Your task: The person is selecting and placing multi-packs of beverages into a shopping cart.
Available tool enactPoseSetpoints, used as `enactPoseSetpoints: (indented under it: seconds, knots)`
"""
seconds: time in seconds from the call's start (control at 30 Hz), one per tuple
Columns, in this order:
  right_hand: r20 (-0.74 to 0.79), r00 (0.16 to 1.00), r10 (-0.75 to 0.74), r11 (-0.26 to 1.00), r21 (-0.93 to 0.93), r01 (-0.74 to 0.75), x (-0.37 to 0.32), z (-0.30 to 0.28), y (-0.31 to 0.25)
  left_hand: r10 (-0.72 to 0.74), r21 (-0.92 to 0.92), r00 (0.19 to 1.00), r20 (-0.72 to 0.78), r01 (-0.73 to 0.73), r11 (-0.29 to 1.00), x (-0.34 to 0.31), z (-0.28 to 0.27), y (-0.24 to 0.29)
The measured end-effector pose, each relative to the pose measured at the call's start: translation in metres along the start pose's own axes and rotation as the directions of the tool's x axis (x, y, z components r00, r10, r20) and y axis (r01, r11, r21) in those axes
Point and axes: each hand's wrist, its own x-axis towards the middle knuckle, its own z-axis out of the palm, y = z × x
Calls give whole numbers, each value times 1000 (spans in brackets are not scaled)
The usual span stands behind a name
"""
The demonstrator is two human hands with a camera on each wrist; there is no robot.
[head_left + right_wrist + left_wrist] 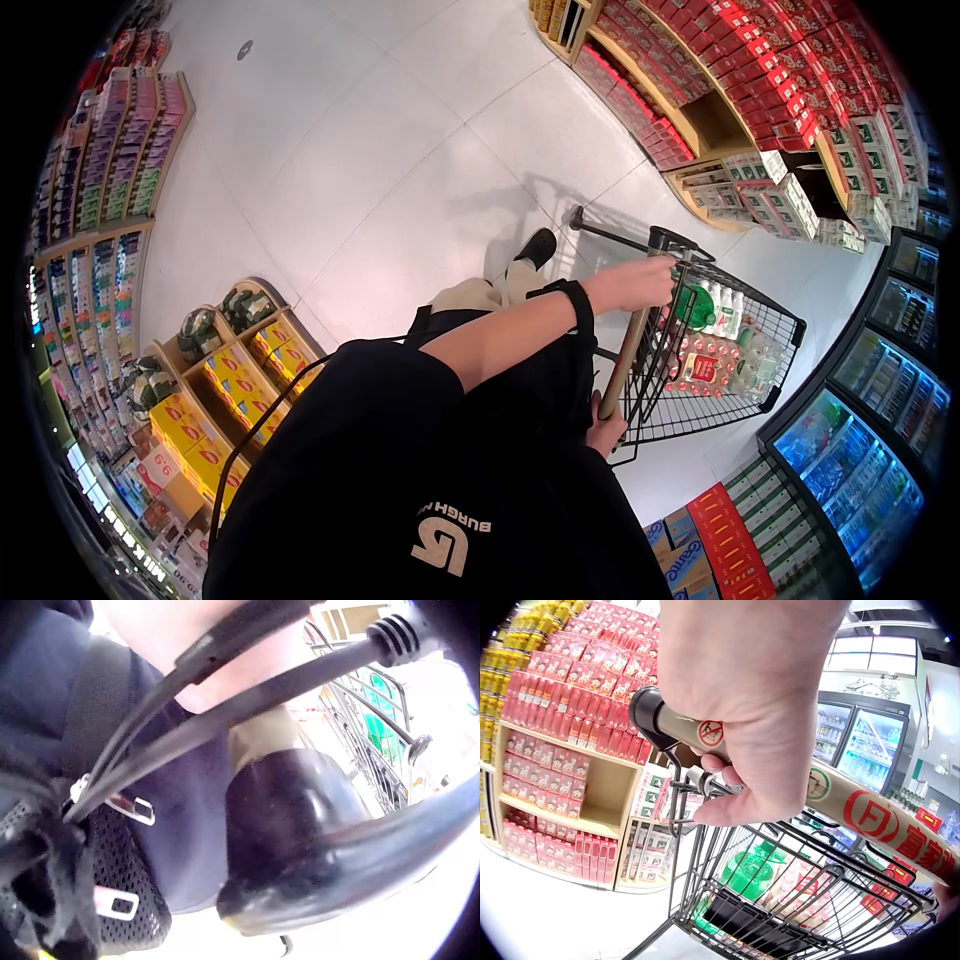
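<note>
Supermarket aisle on my screens, pale tiled floor (400, 150) running ahead and shelves of red boxes (790, 60) off beyond the left grip (640, 283). That grip is wrapped tight around the handle (625, 355) of the cart (783, 372), fingers curled under the bar, right next to its black end cap. The wrist view confirms it: knuckles over the top, thumb tucked round.

Down at the other end of the bar I see the right grip (605, 430), touching or just beside the handle. The right wrist view is a blur of dark cloth and cables, so I cannot tell whether it is clasping the bar or resting loose.

Just past the left grip, inside the wire basket, sits a green bottle (695, 305) and, beside it, red-labelled packs of bottles (705, 372). My read: the shopping run is well under way but not finished, with some goods loaded and plenty of basket room left. Glass-door fridges (860, 470) stand on the far side of the cart from both grips.
</note>
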Motion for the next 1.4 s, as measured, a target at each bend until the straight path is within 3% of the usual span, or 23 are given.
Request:
enactPoseSetpoints:
  seconds: [0.1,0.27,0.4,0.5,0.63,0.93,1.07,1.17,1.23,1.37,1.4]
  knots:
    - [-4,996,-87,992,-92,86,-8,-6,7,-39,32,999,-23,39,999,-6,5,16]
    - [19,994,-108,979,-173,110,-25,-10,27,-87,65,992,-94,93,993,-25,12,40]
    - [-32,989,-145,952,-276,131,-49,-19,46,-107,51,994,-22,108,993,-40,8,73]
    - [-69,957,-281,910,-336,243,-66,-20,77,-102,-29,993,52,104,994,-61,5,95]
    - [-9,958,-287,865,-431,255,-90,-34,112,-116,-75,991,58,120,990,-91,-3,134]
    - [186,901,-393,806,-402,435,-131,-74,185,-211,-74,935,285,241,968,-138,-5,224]
    - [252,836,-487,752,-366,548,-142,-91,219,-276,-55,895,350,313,948,-153,-11,263]
    - [301,818,-490,759,-313,570,-152,-102,239,-361,-55,890,280,390,919,-176,4,293]
    - [351,755,-554,678,-335,654,-146,-130,269,-397,-23,895,202,410,912,-160,9,330]
    - [385,684,-619,617,-300,727,-155,-151,307,-474,42,792,384,498,866,-163,0,381]
    - [398,668,-628,596,-306,742,-156,-154,314,-487,30,792,368,513,858,-164,2,389]
